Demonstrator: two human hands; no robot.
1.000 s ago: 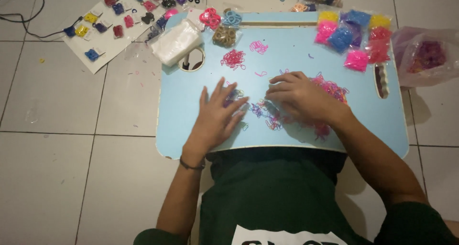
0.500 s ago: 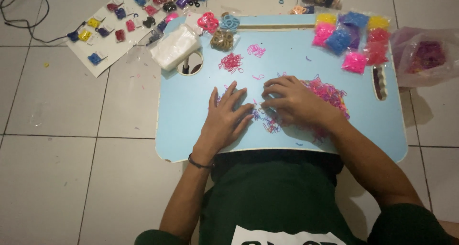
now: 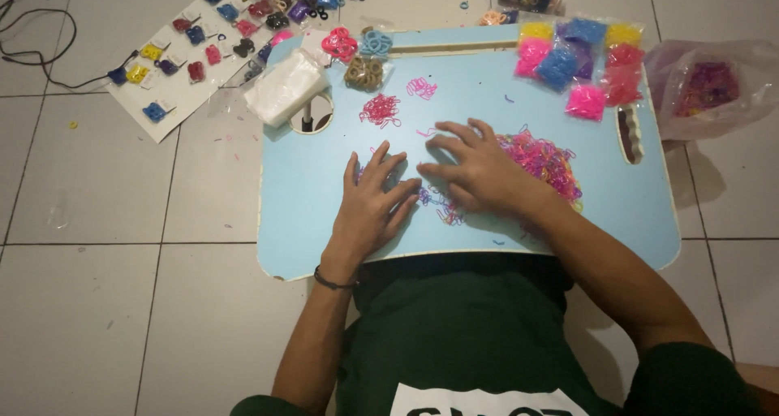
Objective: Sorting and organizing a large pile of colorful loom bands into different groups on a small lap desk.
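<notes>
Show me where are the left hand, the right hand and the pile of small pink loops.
left hand (image 3: 375, 203), head view, on the back of the hand.
right hand (image 3: 479, 168), head view, on the knuckles.
pile of small pink loops (image 3: 545, 158), head view, on the pile's middle.

Light-blue table; pink (some purple) bands.

Both hands flat on blue lap table: left hand & right hand touching loose coloured rubber bands; packets at far right corner.
</notes>
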